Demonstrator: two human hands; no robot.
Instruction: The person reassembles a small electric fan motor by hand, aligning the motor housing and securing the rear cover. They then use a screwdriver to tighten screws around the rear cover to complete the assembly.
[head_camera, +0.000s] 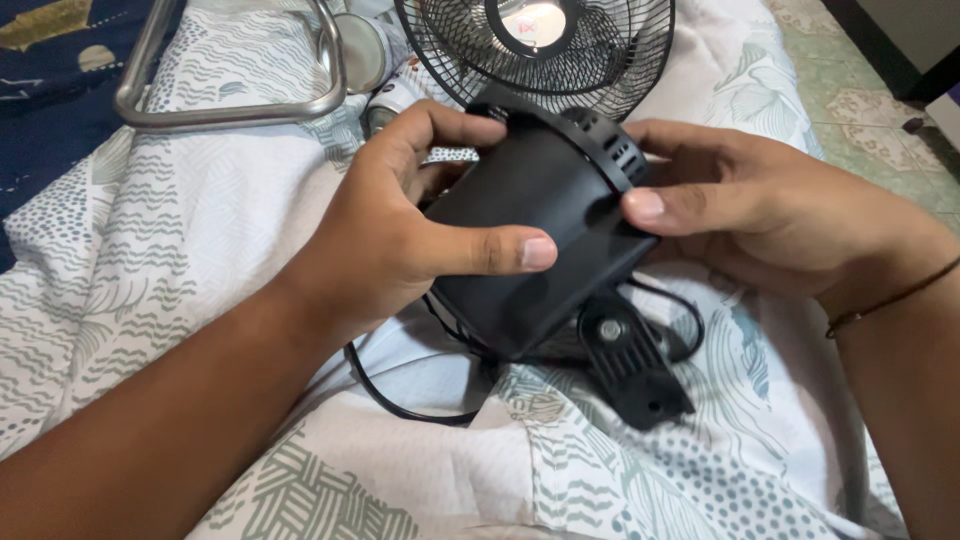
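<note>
Looking down from head height at two bare hands w/ a small black fan lying on a patterned bedsheet (180, 230). Nearest, both forearms come in from the bottom corners. Left hand (400, 240) is curled partway round the black motor cover (530, 230): thumb lies flat across its near side, fingers hook over the top rim. Right hand (760, 205) closes on the opposite side, thumb pressed on the cover's edge close to the vent slots, fingers tucked behind it; a thin cord bracelet (890, 298) sits on that wrist. So the cover is held betw. both hands, tilted, closed end toward the viewer.

Just below the hands, the fan's black hinge bracket (630, 365) w/ a metal screw rests on the sheet, and a black power cord (400, 395) loops out beneath the left wrist.

Beyond the fingertips is the round wire fan guard (600, 60), blades and hub behind it. Past the left hand, farther off, lies a bent grey metal tube (220, 110); beyond the right hand, tiled floor (860, 110).

Handling judgement: even pressure from both sides, w/ the cover kept in line w/ the motor, should stop it jamming; keep the cord from getting pinched at the rim.
</note>
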